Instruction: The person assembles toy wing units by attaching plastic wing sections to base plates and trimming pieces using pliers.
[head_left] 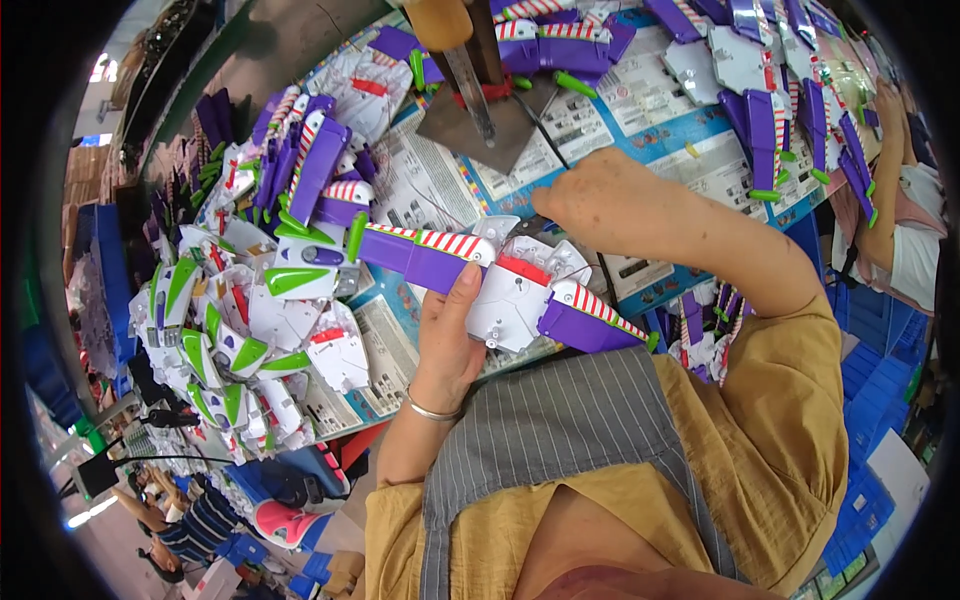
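My left hand (450, 335) grips a toy wing pack (510, 300) by its white middle, thumb on top. Its white body has a red strip, and a purple wing with red-and-white stripes spreads to each side; the left one ends in a green tip. Beyond it, my right hand (610, 205) is closed with the knuckles up, just above more white and grey plastic parts (535, 250). Whatever its fingers pinch is hidden. Ahead of both hands stands a tool with an amber handle (440, 22) and a metal shaft, over a dark metal plate (490, 140).
A heap of white and green plastic shells (240, 340) covers the table's left side. Behind it lie purple striped wings (315, 165), with more wing packs (765, 140) at the far right. Printed sheets (410, 180) cover the tabletop. Another person's arm (885, 150) shows at right.
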